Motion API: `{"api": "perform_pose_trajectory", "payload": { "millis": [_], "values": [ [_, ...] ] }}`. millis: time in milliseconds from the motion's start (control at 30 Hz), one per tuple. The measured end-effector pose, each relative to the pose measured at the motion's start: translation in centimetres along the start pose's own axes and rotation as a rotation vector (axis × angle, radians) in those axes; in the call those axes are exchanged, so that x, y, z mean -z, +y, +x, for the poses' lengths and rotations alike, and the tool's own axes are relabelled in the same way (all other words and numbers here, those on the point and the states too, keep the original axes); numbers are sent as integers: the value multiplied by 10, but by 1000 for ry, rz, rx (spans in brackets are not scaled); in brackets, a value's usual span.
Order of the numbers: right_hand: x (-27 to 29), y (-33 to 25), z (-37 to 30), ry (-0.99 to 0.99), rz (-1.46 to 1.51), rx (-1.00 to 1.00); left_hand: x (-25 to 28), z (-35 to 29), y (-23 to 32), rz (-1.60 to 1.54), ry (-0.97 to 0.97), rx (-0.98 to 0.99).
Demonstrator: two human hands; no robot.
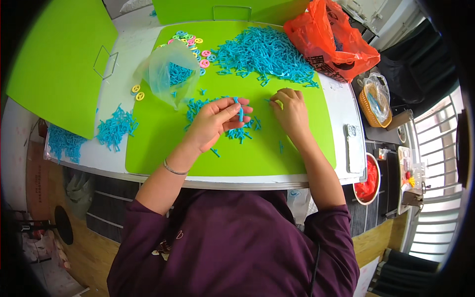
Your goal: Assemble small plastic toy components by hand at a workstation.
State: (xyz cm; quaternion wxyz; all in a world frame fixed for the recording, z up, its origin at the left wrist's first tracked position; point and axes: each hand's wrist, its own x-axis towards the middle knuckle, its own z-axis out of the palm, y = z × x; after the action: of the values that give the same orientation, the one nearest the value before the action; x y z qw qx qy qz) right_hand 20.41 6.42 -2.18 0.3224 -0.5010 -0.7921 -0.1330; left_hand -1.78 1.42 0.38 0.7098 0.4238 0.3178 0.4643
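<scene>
My left hand is closed, palm partly up, with a slim blue plastic piece between thumb and fingers. Beneath it on the green board is a loose small heap of blue plastic pieces. To the right, my right hand is curled in a pinch low over the board, a bit of blue showing at its fingertips. A large pile of blue plastic pieces lies beyond both hands. At the far left of it, a translucent bag holds more blue pieces.
Colourful plastic rings lie behind the bag, and yellow rings beside it. Another blue heap is at the left. An orange-red plastic bag sits at the back right. Green panels stand at left and back.
</scene>
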Motion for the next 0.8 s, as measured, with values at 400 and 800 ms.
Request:
{"api": "perform_pose_trajectory", "payload": {
  "millis": [400, 800],
  "values": [
    [38, -56, 6, 89, 634, 13, -1, -5, -2, -82, -65, 80],
    [40, -56, 4, 149, 595, 62, -1, -4, -5, -214, -102, 103]
  ]
}}
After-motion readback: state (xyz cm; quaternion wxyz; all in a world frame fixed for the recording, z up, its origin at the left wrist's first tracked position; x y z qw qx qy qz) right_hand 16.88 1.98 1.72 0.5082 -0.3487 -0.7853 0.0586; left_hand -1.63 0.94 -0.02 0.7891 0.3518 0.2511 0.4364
